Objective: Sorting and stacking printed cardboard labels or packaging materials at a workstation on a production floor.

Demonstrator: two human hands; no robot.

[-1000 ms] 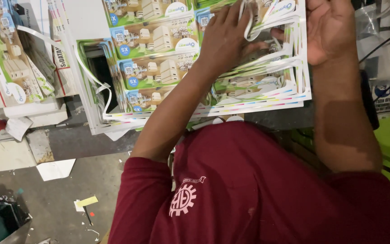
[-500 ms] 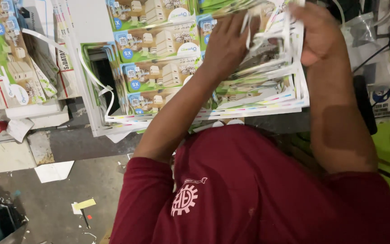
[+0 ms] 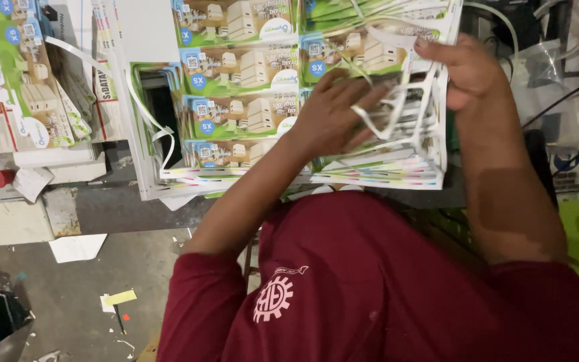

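Printed sheets (image 3: 242, 87) run off the top edge — fingertips blurred.

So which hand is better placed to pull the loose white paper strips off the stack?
Probably the right hand: it already pinches the white paper strips, while the left hand rests flat on the printed sheet stack.

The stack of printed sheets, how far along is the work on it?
Done: white trimmed strips already hang loose beside the printed sheets. In hand: the left hand presses the stack while the right hand lifts a white cut-out frame of waste off it. Left: the frame is still partly on the stack.
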